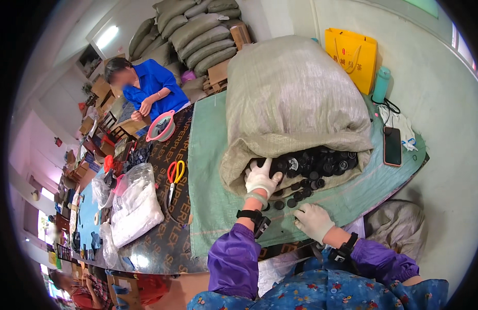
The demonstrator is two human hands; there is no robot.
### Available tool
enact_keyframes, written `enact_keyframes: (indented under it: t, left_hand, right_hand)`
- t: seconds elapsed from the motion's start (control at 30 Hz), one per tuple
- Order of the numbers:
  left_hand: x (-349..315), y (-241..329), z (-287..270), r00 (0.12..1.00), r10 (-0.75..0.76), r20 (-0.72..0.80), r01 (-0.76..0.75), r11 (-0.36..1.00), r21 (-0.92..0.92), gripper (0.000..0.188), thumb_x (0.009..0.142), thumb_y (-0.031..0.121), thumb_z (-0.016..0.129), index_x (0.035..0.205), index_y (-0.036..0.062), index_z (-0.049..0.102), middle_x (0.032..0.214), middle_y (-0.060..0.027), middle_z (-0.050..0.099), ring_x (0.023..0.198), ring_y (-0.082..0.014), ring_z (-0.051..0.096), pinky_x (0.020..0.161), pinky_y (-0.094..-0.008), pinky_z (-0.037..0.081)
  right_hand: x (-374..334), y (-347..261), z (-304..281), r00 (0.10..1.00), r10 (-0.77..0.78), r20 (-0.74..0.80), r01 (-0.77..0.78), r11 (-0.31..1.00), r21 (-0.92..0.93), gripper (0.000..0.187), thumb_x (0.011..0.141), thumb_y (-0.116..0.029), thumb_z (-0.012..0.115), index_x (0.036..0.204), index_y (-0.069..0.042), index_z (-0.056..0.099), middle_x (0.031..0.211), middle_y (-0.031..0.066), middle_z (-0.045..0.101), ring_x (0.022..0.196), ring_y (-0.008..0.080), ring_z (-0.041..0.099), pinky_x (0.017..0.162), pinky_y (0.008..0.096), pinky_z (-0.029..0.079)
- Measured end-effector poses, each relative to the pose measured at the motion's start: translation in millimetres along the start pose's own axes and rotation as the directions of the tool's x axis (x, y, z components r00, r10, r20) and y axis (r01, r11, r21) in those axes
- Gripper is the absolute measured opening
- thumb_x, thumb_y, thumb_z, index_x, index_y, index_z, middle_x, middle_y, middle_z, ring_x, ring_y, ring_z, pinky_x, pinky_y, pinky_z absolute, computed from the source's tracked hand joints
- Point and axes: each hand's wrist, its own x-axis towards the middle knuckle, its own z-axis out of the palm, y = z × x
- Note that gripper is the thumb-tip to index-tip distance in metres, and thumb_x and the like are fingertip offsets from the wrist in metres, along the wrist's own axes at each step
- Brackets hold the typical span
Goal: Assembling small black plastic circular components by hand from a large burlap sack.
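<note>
A large woven sack (296, 88) lies on its side on the table, its mouth turned toward me. Black round plastic caps (332, 163) fill the mouth, and several loose caps (298, 196) have spilled onto the green woven sheet (213, 206). My left hand (262, 178), in a white glove, reaches into the left of the mouth and touches the caps. Its thumb and fingers are spread; some fingertips are hidden. My right hand (312, 221), also gloved, rests on the sheet just nearer than the spilled caps, fingers loosely apart and nothing visible in them.
Scissors (173, 178) with red and yellow handles and a clear bag of white material (138, 206) lie left. A pink-rimmed basket (161, 126) stands near a person in blue (151, 88). Right are a phone (392, 146), a teal bottle (382, 82) and a yellow paper bag (352, 59).
</note>
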Motion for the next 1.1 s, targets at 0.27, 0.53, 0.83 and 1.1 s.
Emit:
enact_keyframes:
  t: [0.27, 0.53, 0.83, 1.1]
  left_hand:
    - [-39.0, 9.3, 8.1, 0.986, 0.167, 0.019, -0.165, 0.983, -0.084, 0.057, 0.081, 0.033, 0.066, 0.133, 0.0207, 0.047, 0.130, -0.0147, 0.047, 0.116, -0.0367, 0.046, 0.095, -0.0436, 0.043]
    - [-52.3, -9.3, 20.6, 0.937, 0.319, -0.142, -0.344, 0.916, -0.207, 0.042, 0.079, 0.013, 0.065, 0.120, 0.0118, 0.055, 0.118, -0.0106, 0.058, 0.110, -0.0333, 0.052, 0.090, -0.0418, 0.046]
    - [-88.4, -2.5, -19.2, 0.818, 0.348, -0.458, -0.443, 0.889, -0.115, 0.031, 0.072, 0.014, 0.072, 0.103, 0.0126, 0.068, 0.101, -0.0088, 0.063, 0.103, -0.0320, 0.054, 0.086, -0.0416, 0.045]
    - [-158.1, -4.6, 5.1, 0.976, 0.180, 0.123, 0.128, -0.019, -0.992, 0.032, 0.085, 0.015, 0.070, 0.108, 0.0041, 0.050, 0.090, -0.0047, 0.060, 0.064, -0.0082, 0.054, 0.053, -0.0190, 0.042]
  right_hand:
    - [-1.6, 0.7, -3.0, 0.999, -0.041, -0.019, 0.041, 0.999, -0.002, 0.022, 0.076, -0.024, 0.068, 0.088, -0.009, 0.059, 0.087, 0.0111, 0.055, 0.077, 0.0313, 0.060, 0.066, 0.0420, 0.051]
    - [-5.5, -1.8, -5.1, 0.994, -0.094, -0.059, 0.095, 0.995, 0.027, 0.023, 0.075, -0.024, 0.067, 0.090, -0.008, 0.058, 0.087, 0.0114, 0.055, 0.081, 0.0318, 0.059, 0.068, 0.0431, 0.050]
    - [-9.7, 3.6, 2.3, 0.995, 0.014, -0.097, 0.001, 0.987, 0.162, 0.030, 0.079, -0.025, 0.066, 0.105, -0.010, 0.061, 0.095, 0.0120, 0.057, 0.087, 0.0331, 0.059, 0.072, 0.0414, 0.050]
    - [-9.5, -7.6, -33.6, 0.932, 0.249, 0.264, -0.342, 0.357, 0.869, 0.028, 0.091, -0.013, 0.058, 0.116, 0.000, 0.057, 0.100, 0.0068, 0.064, 0.086, 0.0102, 0.059, 0.078, 0.0252, 0.049]
